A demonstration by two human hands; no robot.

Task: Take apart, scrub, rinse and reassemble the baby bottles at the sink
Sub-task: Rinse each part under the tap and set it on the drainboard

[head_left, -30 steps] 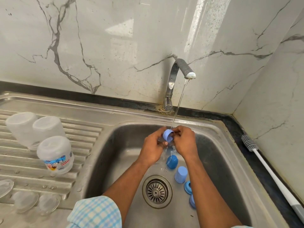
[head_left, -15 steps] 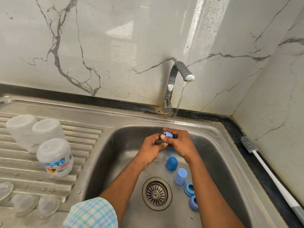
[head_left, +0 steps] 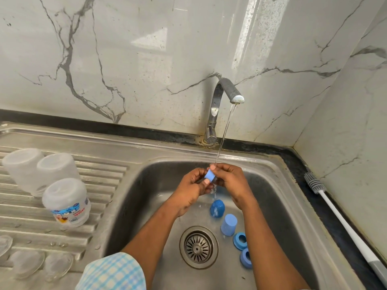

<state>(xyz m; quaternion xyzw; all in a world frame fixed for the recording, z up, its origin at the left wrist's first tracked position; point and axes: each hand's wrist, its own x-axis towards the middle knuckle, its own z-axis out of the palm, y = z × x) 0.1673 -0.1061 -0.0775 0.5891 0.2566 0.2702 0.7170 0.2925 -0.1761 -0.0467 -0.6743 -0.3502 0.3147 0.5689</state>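
The left hand (head_left: 191, 186) and the right hand (head_left: 233, 181) meet over the sink basin (head_left: 146, 185). Both close their grip on one small light-blue cap (head_left: 210, 176): left thumb and fingertips pinch its near side, right fingers curl round its far side. The cap is a short, plain tapered cup, tilted, and sits right under the thin water stream (head_left: 225, 130) that falls from the curved tap (head_left: 219, 95).

Below the hands, on the basin floor, stand a darker blue cap (head_left: 217, 208) and a paler blue cap (head_left: 228, 225), close together. Just beyond them lie two blue rings (head_left: 240, 240), near the basin's right wall. The drain (head_left: 199, 246) lies between the forearms, with bare steel around it.

On the ribbed draining board (head_left: 100, 197) to the left, three clear bottles (head_left: 67, 203) stand upside down near the basin edge. Clear domed pieces (head_left: 27, 263) rest at its near corner. On the dark tabletop (head_left: 297, 164) to the right, a white-handled brush (head_left: 343, 218) lies along the wall.
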